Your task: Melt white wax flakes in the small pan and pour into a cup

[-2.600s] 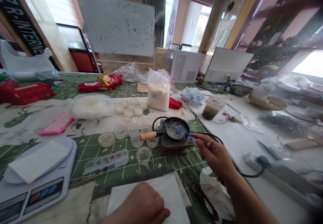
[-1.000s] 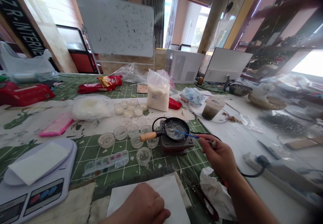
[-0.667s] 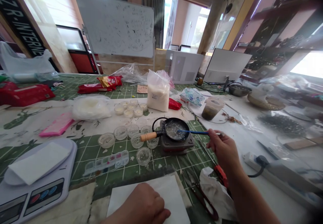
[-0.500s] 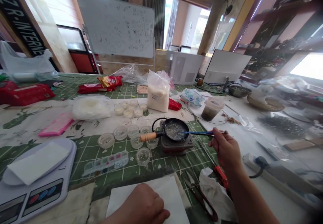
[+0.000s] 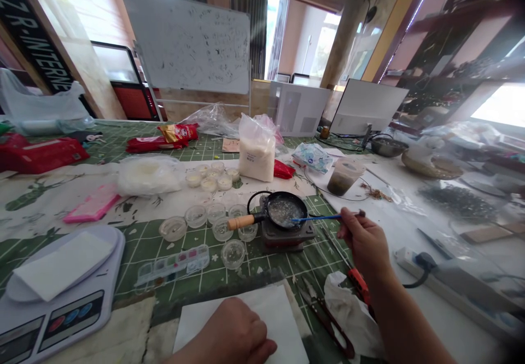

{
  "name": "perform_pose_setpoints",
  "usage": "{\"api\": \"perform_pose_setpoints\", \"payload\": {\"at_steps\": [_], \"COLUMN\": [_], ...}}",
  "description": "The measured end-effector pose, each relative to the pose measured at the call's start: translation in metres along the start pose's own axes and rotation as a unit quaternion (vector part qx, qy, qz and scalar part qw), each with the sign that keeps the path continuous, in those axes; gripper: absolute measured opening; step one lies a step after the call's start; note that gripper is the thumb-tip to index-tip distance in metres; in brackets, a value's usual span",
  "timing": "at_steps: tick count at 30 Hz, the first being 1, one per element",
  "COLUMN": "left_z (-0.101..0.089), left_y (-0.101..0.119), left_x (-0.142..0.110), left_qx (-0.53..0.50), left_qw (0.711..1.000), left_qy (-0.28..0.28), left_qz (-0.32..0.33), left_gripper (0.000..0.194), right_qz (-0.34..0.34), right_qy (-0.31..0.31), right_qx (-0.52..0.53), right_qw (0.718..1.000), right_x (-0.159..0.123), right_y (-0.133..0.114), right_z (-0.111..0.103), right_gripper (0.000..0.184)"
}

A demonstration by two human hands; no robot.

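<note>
Right hand pinches blue stick; tip in your pan, near four o'clock. Stir softly, tip low. Left hand, fisted, rests on paper.

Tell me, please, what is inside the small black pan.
Pale bits and the blue stick's tip show inside the pan; what lies beneath the bits is covered.

blue stick swings level as hand shifts right

over the last few seconds the right hand has moved to the right. the blue stick, slanted toward the near right earlier, now lies almost level, its tip shifted from the middle of the pan toward the near right. beside the wrist, a red handle, mostly hidden before, shows.
</note>
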State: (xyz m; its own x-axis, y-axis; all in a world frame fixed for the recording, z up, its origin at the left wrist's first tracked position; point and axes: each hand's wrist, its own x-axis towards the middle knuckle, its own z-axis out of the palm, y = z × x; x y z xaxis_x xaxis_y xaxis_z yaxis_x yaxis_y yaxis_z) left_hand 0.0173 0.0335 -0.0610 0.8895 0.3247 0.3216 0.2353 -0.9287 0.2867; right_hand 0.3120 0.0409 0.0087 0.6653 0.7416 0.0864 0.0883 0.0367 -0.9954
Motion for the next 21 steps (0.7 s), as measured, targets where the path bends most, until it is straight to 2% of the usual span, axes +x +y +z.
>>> {"api": "perform_pose_setpoints", "payload": {"at_steps": [2, 4, 9, 15, 19, 21], "left_z": [0.001, 0.001, 0.0, -0.002, -0.002, -0.002], "left_y": [0.0, -0.001, 0.0, 0.001, 0.0, -0.001], "left_x": [0.0, 0.0, 0.0, 0.001, 0.002, 0.002], "left_qx": [0.001, 0.0, 0.005, 0.006, -0.002, -0.008], "left_qw": [1.0, 1.0, 1.0, 1.0, 1.0, 1.0], "left_qy": [0.0, -0.008, -0.013, -0.016, -0.006, 0.001], "left_qz": [0.001, 0.002, -0.002, -0.003, 0.001, 0.001], "left_gripper": [0.036, 0.038, 0.039, 0.035, 0.033, 0.033], "right_qz": [-0.014, -0.03, -0.025, 0.004, 0.035, 0.039], "right_qy": [0.043, 0.048, -0.092, -0.017, -0.11, -0.131], "right_qx": [0.03, 0.069, 0.059, 0.145, 0.157, 0.152], "right_qw": [0.999, 0.996, 0.994, 0.989, 0.981, 0.979], "right_x": [0.002, 0.001, -0.004, 0.002, -0.007, -0.007], "right_y": [-0.002, -0.003, -0.004, -0.004, -0.003, -0.003], "right_z": [-0.002, -0.001, 0.006, 0.0, 0.008, 0.008], "right_gripper": [0.045, 0.039, 0.039, 0.036, 0.032, 0.034]}}
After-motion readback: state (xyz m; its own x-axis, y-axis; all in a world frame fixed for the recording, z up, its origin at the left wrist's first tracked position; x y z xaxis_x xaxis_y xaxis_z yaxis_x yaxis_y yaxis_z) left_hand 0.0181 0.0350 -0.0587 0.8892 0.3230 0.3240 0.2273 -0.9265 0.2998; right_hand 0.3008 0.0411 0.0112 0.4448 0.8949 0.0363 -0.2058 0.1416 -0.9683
